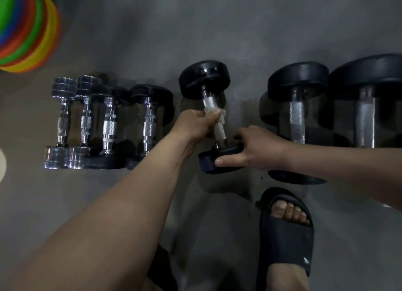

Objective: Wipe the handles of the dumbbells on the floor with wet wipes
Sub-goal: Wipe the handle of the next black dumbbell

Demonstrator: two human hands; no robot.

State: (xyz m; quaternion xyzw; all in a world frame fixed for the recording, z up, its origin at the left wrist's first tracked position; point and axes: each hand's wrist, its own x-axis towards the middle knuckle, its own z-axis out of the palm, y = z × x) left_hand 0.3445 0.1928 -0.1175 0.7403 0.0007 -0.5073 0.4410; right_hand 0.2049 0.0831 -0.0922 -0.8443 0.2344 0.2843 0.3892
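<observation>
Your left hand (195, 125) is clenched round the wet wipe (221, 114) on the knurled handle (209, 102) of the black dumbbell (204, 79). It lies mid-row on the floor (217, 29), between the smaller chrome dumbbells (108, 125) and the bigger black ones (298, 116). Your right hand (254, 147) grasps its near head (206, 160). Expect it to be heavy, rigid and ready to roll on its round heads. Brace that head, and wrap the soft, slippery wipe snug round the steel.

Black-ended dumbbell (205, 99) with silver handle, white wipe (220, 114), grey floor (217, 29), rainbow-striped cone stack (26, 29).
</observation>
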